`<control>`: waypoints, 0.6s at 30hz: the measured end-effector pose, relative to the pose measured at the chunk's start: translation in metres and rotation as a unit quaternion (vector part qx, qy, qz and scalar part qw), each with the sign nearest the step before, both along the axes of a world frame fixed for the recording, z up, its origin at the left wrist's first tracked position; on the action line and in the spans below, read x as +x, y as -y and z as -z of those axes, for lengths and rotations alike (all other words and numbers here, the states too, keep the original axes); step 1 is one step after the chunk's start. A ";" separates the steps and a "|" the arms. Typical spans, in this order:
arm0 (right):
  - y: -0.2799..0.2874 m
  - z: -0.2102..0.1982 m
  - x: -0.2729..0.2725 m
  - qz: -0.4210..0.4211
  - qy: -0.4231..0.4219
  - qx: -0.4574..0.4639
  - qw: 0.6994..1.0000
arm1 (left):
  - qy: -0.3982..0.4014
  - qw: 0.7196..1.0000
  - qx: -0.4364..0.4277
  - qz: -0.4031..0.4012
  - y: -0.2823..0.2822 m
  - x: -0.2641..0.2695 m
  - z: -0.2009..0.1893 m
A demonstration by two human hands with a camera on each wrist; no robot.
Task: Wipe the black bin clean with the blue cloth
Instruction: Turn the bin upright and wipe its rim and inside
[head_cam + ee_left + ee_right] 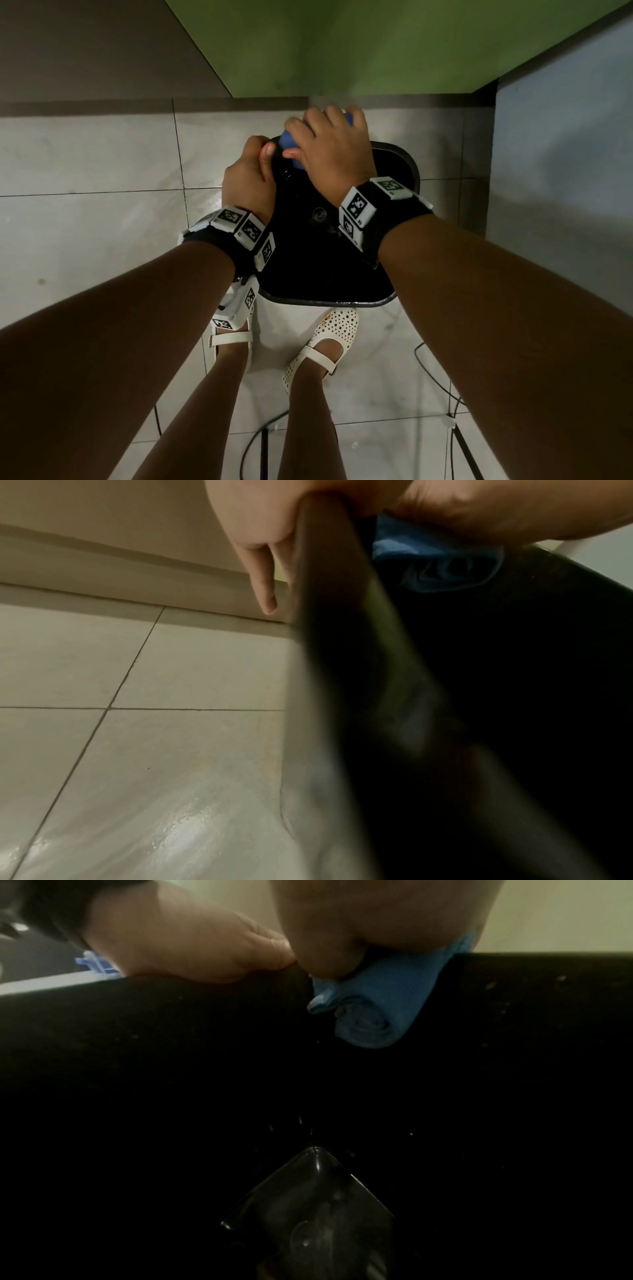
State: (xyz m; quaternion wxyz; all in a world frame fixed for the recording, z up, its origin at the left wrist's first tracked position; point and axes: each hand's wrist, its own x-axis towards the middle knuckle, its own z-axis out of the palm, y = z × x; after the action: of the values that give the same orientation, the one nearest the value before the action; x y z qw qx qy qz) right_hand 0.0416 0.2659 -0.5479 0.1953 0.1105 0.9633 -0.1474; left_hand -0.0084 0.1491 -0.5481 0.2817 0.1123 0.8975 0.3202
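The black bin (329, 260), of smooth, glossy plastic with rounded corners, is stood on the tiled floor (85, 171) by the far wall. Its far rim is gripped by the left hand (246, 181), while the rolled, soft blue cloth (377, 1007) is clamped against that rim by the right hand (332, 150). Firm pressure along the rim is best kept, with the bin steadied.
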 end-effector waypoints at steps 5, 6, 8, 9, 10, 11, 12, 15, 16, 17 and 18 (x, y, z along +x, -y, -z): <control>-0.011 -0.001 0.019 0.068 -0.075 0.075 0.992 | -0.003 1.000 -0.014 0.023 -0.001 -0.001 -0.001; -0.015 0.000 0.025 0.092 -0.091 0.078 0.989 | -0.005 1.000 -0.016 0.024 -0.001 -0.001 -0.001; -0.025 -0.004 0.039 0.135 -0.066 0.082 0.985 | -0.007 0.999 -0.016 0.027 0.000 -0.001 -0.001; -0.031 -0.007 0.047 0.154 -0.042 0.088 0.983 | -0.008 0.999 -0.016 0.029 0.000 -0.001 0.000; -0.036 -0.009 0.054 0.176 -0.020 0.091 0.980 | -0.010 0.999 -0.015 0.030 0.000 0.000 0.000; -0.039 -0.011 0.061 0.204 -0.003 0.086 0.975 | -0.012 0.999 -0.015 0.031 0.000 -0.001 0.000; -0.040 -0.012 0.066 0.240 0.012 0.076 0.968 | -0.013 0.999 -0.016 0.034 -0.001 -0.001 0.000; -0.036 -0.013 0.069 0.339 0.035 0.051 0.939 | -0.022 0.998 -0.021 0.050 -0.004 -0.002 -0.001; -0.034 -0.012 0.069 0.350 0.038 0.052 0.935 | -0.028 0.998 -0.026 0.058 -0.004 -0.002 -0.001; -0.034 -0.011 0.069 0.352 0.036 0.051 0.934 | -0.034 0.997 -0.030 0.068 -0.004 -0.002 -0.001; -0.035 -0.011 0.070 0.349 0.029 0.044 0.935 | -0.041 0.996 -0.034 0.076 -0.005 -0.002 -0.001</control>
State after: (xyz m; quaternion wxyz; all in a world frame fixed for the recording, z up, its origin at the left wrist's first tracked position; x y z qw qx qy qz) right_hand 0.1115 0.3008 -0.5373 0.1538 0.4528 0.8634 -0.1605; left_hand -0.0108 0.1540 -0.5469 0.2719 0.1831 0.9075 0.2625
